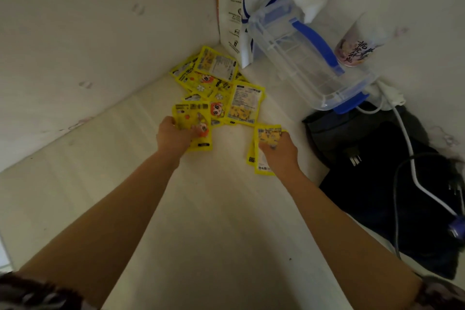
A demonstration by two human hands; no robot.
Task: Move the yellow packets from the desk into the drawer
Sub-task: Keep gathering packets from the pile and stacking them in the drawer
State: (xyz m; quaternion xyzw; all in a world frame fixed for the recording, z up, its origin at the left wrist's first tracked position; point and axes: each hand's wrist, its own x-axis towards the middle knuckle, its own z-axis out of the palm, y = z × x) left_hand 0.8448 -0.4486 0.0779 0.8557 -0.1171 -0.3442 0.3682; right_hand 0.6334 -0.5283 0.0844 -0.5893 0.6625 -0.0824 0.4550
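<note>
Currently, your left hand (173, 137) pinched one yellow packet (195, 124) at the near edge of the pile (219, 85) on the surface (221, 209); your right hand (279, 151) gripped two more (264, 148). No drawer was visible. Best practice was to gather packets flat, edges aligned, before lifting.

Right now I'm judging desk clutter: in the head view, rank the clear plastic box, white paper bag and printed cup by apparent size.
1. clear plastic box
2. white paper bag, cut off by the frame edge, so unsure
3. printed cup
</note>
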